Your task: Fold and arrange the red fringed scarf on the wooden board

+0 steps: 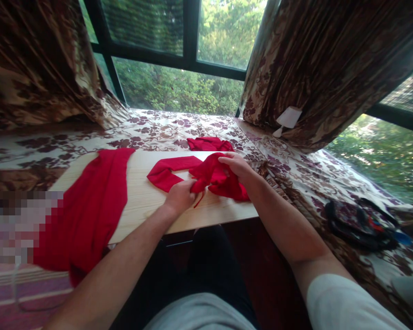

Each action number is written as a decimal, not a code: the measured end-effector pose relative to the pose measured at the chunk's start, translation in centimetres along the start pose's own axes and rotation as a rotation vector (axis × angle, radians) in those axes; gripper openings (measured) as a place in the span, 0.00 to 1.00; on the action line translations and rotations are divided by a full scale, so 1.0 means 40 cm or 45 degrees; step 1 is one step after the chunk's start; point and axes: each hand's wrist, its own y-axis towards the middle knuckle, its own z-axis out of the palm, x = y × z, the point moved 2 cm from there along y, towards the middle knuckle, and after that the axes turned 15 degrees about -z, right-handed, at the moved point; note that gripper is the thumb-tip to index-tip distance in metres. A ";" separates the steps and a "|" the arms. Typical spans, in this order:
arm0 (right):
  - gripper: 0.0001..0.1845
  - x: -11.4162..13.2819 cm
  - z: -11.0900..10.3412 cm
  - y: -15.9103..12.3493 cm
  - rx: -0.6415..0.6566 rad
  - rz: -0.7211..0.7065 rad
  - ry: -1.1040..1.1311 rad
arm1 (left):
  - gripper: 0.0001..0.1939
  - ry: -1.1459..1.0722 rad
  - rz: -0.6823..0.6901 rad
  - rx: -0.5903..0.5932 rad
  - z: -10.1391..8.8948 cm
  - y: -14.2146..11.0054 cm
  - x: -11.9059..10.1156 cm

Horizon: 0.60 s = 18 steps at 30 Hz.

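While our left hand [181, 197] pinches the bunched red cloth [210, 168] in closed fingers, our right hand [238, 166] grips its raised upper part, thumb on top and the other fingers mostly hidden, so we cannot tell how tightly they curl. We have the cloth over the right half of the pale wooden tabletop [141, 201], its right end close to the right edge. A thin red cord [200, 200] dangles just below our left hand. Farther left, a flat red band [160, 176] bends across the wood. We see bare wood between that band and the draped red fabric [96, 201], and more along the near edge; just past the far edge lies a red bundle [209, 144]
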 end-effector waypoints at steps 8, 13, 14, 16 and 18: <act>0.14 -0.015 -0.016 0.024 -0.030 0.032 0.092 | 0.23 -0.396 -0.161 -0.051 -0.029 0.004 -0.004; 0.12 0.009 -0.023 0.042 -0.028 0.000 -0.048 | 0.19 0.001 0.252 0.253 0.005 -0.046 -0.021; 0.11 0.022 -0.020 0.043 -0.011 -0.021 -0.071 | 0.20 0.085 0.307 0.282 0.009 -0.055 -0.020; 0.10 0.053 -0.006 0.042 0.062 -0.070 -0.133 | 0.25 0.174 0.398 0.333 0.010 -0.070 -0.015; 0.09 0.088 0.017 0.041 0.154 -0.122 -0.239 | 0.30 0.206 0.438 0.371 0.006 -0.077 -0.007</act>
